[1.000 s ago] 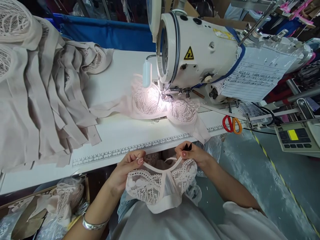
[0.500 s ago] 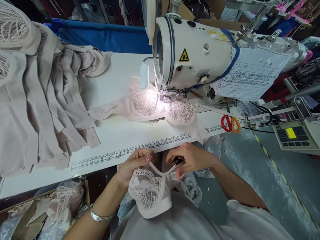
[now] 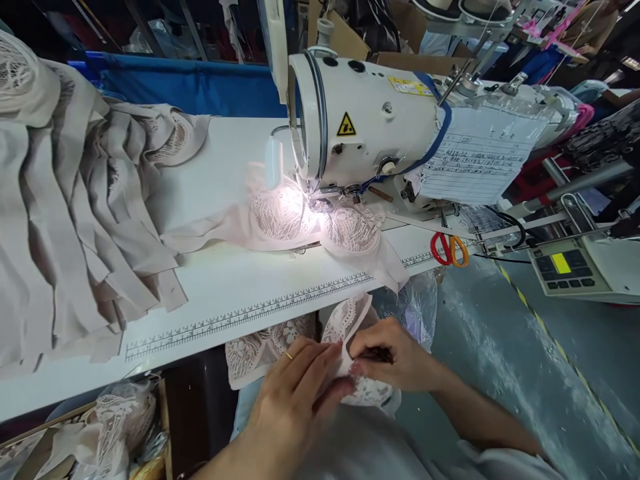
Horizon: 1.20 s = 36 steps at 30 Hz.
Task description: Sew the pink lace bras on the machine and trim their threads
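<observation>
A pale pink lace bra (image 3: 345,320) is held over my lap, below the table's front edge. My left hand (image 3: 300,393) grips its middle, with the fingers laid over the cloth. Close beside it on the right, my right hand (image 3: 390,357) pinches the same bra; something dark shows inside its curled fingers, too hidden to name. A second bra (image 3: 350,230) lies under the lit needle area of the white sewing machine (image 3: 370,120). More lace (image 3: 250,353) hangs left of the held piece, over my lap.
Stacked bras (image 3: 65,220) cover the left of the white table (image 3: 225,280), which has a ruler strip along its front. Red and orange scissors (image 3: 450,249) hang at its right end, near a control panel (image 3: 565,267). A box of lace pieces (image 3: 163,427) stands at the lower left.
My left hand has moved right and down, from the bra's edge onto its middle. The held bra has turned, one cup now pointing up. The whole view has shifted slightly.
</observation>
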{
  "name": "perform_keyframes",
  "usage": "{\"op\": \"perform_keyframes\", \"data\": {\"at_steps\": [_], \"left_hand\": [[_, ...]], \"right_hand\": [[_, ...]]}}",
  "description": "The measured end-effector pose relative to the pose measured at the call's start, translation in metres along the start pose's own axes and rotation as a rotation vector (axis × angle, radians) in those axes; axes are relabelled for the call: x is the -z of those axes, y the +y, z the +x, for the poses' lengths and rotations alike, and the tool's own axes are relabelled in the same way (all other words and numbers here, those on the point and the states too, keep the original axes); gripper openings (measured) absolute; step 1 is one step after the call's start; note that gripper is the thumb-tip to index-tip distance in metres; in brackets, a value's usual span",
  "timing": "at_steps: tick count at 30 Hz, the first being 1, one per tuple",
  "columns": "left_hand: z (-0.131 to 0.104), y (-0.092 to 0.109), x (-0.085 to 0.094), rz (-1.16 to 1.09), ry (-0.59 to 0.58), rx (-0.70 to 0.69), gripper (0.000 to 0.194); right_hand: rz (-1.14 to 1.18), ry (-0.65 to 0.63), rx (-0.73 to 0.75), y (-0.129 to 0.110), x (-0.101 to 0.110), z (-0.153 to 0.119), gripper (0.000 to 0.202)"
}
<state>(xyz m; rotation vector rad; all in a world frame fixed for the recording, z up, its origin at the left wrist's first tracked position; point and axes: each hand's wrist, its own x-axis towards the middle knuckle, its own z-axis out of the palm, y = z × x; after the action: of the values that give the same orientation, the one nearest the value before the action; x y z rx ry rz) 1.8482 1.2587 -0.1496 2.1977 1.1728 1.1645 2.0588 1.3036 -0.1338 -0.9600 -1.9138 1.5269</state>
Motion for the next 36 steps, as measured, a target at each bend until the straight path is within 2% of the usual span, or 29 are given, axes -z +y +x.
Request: {"op": "perform_keyframes", "data": {"at_steps": [4, 8, 12, 14, 16, 18, 20, 23, 25, 28, 30, 33, 36], "left_hand": [[-0.004, -0.005, -0.012, 0.073, 0.036, 0.02, 0.023], [0.004, -0.01, -0.007, 0.027, 0.038, 0.06, 0.015], [0.008, -0.011, 0.001, -0.13, 0.0, 0.24, 0.012], [0.007, -0.012, 0.003, -0.24, -0.034, 0.316, 0.011], [0.006, -0.016, 0.005, -0.334, -0.062, 0.364, 0.012], [0.004, -0.022, 0.009, -0.384, -0.057, 0.413, 0.013], [0.002, -0.031, 0.015, -0.401, -0.025, 0.478, 0.013], [-0.002, -0.043, 0.026, -0.439, -0.01, 0.592, 0.006], [-0.006, -0.048, 0.031, -0.467, -0.01, 0.642, 0.003], [-0.01, -0.052, 0.035, -0.494, 0.042, 0.662, 0.004], [-0.012, -0.052, 0.035, -0.514, 0.067, 0.654, 0.004], [-0.014, -0.052, 0.034, -0.506, 0.084, 0.647, 0.005], [-0.016, -0.052, 0.033, -0.479, 0.108, 0.626, 0.007]], "right_hand": [[-0.153, 0.071, 0.132, 0.006, -0.016, 0.004, 0.02], [-0.327, 0.158, 0.277, 0.011, -0.016, 0.005, 0.017], [-0.658, 0.362, 0.366, 0.027, -0.014, 0.004, 0.021], [-0.855, 0.377, 0.366, 0.036, -0.016, 0.004, 0.029], [-0.953, 0.336, 0.357, 0.041, -0.017, 0.005, 0.031], [-0.869, 0.27, 0.349, 0.042, -0.015, 0.006, 0.028], [-0.621, 0.154, 0.315, 0.038, -0.006, 0.007, 0.023], [-0.224, -0.07, 0.243, 0.029, 0.015, 0.004, 0.033], [-0.115, -0.125, 0.188, 0.025, 0.028, -0.001, 0.036], [-0.136, -0.057, 0.121, 0.027, 0.039, -0.008, 0.028], [-0.207, 0.016, 0.125, 0.033, 0.038, -0.01, 0.021], [-0.409, 0.189, 0.228, 0.046, 0.028, -0.009, 0.011], [-0.644, 0.345, 0.375, 0.06, 0.013, -0.005, 0.013]]}}
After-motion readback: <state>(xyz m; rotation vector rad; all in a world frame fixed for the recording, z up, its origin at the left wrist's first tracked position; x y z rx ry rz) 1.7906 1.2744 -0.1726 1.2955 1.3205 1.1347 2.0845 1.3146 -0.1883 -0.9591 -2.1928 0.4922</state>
